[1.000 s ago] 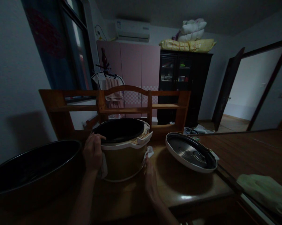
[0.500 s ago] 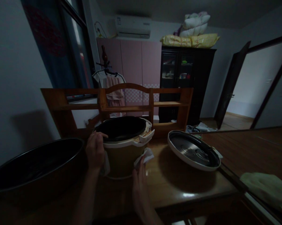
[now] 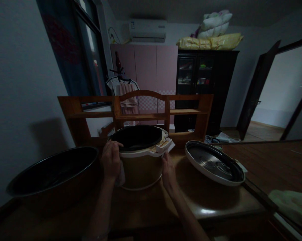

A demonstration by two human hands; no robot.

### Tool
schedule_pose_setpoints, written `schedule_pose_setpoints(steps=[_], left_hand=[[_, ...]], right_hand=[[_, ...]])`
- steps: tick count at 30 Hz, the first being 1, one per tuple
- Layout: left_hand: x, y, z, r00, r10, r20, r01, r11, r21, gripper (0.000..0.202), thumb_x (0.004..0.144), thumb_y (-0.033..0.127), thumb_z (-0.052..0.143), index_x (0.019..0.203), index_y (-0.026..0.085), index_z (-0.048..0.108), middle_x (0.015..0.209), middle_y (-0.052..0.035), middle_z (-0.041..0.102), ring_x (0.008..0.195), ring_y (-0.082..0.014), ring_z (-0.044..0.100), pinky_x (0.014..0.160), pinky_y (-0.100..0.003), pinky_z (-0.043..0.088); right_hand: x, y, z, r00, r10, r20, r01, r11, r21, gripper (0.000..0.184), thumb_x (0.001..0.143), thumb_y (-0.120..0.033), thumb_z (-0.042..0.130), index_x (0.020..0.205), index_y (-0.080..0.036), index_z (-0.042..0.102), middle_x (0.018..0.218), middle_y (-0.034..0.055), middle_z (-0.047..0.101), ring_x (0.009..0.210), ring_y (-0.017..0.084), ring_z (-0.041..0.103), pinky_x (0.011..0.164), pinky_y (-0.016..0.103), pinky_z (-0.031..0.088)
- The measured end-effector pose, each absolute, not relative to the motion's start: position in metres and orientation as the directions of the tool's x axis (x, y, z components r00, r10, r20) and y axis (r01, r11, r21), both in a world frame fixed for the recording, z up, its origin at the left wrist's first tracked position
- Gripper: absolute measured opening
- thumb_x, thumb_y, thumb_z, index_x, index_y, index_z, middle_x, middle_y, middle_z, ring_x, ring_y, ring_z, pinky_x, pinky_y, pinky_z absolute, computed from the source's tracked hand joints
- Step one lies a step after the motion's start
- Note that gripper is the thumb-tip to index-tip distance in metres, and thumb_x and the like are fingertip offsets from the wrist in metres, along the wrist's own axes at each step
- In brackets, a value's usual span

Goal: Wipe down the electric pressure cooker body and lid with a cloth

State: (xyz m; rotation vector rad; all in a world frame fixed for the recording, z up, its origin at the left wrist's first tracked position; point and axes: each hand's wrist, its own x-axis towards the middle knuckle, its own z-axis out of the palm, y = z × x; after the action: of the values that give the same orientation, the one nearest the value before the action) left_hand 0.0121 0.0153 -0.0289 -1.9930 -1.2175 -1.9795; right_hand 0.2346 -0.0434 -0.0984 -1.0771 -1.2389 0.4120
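A yellow-bodied cooker with a white rim and a dark inner pot stands open on the wooden table. My left hand grips its left rim, thumb over the edge, a white cloth hanging beneath the palm. On the cooker's right side my right hand presses a white cloth against the wall just under the rim latch. The cooker's lid lies upside down to the right, tilted, its steel inside showing.
A large dark bowl sits at the table's left. A wooden shelf rack stands behind the cooker. Something pale green lies at the lower right. Wardrobes, a dark cabinet and an open door are farther back.
My right hand with the cloth has moved from the cooker's lower front up along its right side to just under the rim. The left hand has stayed on the rim.
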Motion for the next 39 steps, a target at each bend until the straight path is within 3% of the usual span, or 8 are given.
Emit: schedule_pose_setpoints(steps=[6,13,18,21,25,33,39], left_hand=[[0.012,0.015,-0.029,-0.145,0.468,0.872,0.562,-0.686,0.462,0.039,0.102,0.040,0.030,0.082,0.023,0.059,0.090,-0.0047,0.062,0.102,-0.0217,0.058,0.109,-0.040,0.038],[0.011,0.017,-0.030,-0.143,0.469,0.872,0.561,-0.687,0.462,0.039,0.103,0.040,0.029,0.084,0.023,0.059,0.091,-0.0047,0.062,0.104,-0.0218,0.057,0.109,-0.040,0.038],[0.012,0.015,-0.029,-0.158,0.474,0.866,0.555,-0.683,0.475,0.039,0.103,0.041,0.030,0.084,0.023,0.059,0.092,-0.0049,0.063,0.104,-0.0220,0.058,0.106,-0.039,0.039],[0.012,0.015,-0.029,-0.154,0.475,0.867,0.560,-0.680,0.472,0.039,0.103,0.040,0.030,0.084,0.023,0.059,0.092,-0.0048,0.063,0.103,-0.0220,0.057,0.106,-0.039,0.039],[0.012,0.015,-0.029,-0.150,0.469,0.871,0.564,-0.683,0.464,0.040,0.103,0.041,0.030,0.083,0.023,0.059,0.091,-0.0047,0.062,0.102,-0.0217,0.057,0.106,-0.039,0.040],[0.012,0.014,-0.028,-0.148,0.463,0.874,0.557,-0.691,0.461,0.040,0.103,0.040,0.030,0.083,0.023,0.059,0.091,-0.0042,0.062,0.104,-0.0213,0.058,0.108,-0.039,0.039],[0.012,0.015,-0.029,-0.145,0.469,0.871,0.567,-0.682,0.462,0.040,0.103,0.041,0.029,0.083,0.023,0.059,0.091,-0.0044,0.063,0.106,-0.0218,0.058,0.108,-0.039,0.039]], right_hand=[[0.225,-0.054,-0.106,0.309,0.764,0.567,0.348,0.464,-0.815,0.056,0.104,-0.037,0.032,0.157,-0.018,0.033,0.161,0.0077,0.036,0.150,0.023,0.030,0.123,0.048,0.024],[0.199,-0.080,-0.118,0.250,0.740,0.624,0.532,0.434,-0.727,0.060,0.105,-0.025,0.026,0.162,-0.023,0.007,0.166,0.0034,0.023,0.155,0.027,0.009,0.124,0.064,0.001],[0.184,-0.087,-0.140,0.232,0.779,0.583,0.582,0.369,-0.725,0.064,0.104,-0.025,0.030,0.162,-0.022,0.002,0.169,0.0066,0.005,0.154,0.034,-0.006,0.120,0.072,0.009],[0.184,-0.088,-0.148,0.213,0.796,0.567,0.602,0.350,-0.718,0.064,0.104,-0.025,0.030,0.162,-0.020,0.002,0.169,0.0084,0.000,0.154,0.035,-0.009,0.119,0.073,0.008],[0.190,-0.087,-0.143,0.202,0.786,0.584,0.593,0.376,-0.711,0.066,0.103,-0.022,0.031,0.162,-0.021,0.002,0.169,0.0070,0.005,0.154,0.033,-0.005,0.121,0.070,0.007],[0.197,-0.091,-0.127,0.205,0.779,0.592,0.593,0.382,-0.709,0.066,0.103,-0.025,0.033,0.162,-0.022,0.002,0.169,0.0081,0.009,0.155,0.031,0.011,0.122,0.064,0.020],[0.203,-0.093,-0.114,0.242,0.765,0.597,0.606,0.361,-0.708,0.063,0.106,-0.032,0.035,0.162,-0.027,0.007,0.168,0.0026,-0.014,0.155,0.031,-0.003,0.121,0.060,0.023]])
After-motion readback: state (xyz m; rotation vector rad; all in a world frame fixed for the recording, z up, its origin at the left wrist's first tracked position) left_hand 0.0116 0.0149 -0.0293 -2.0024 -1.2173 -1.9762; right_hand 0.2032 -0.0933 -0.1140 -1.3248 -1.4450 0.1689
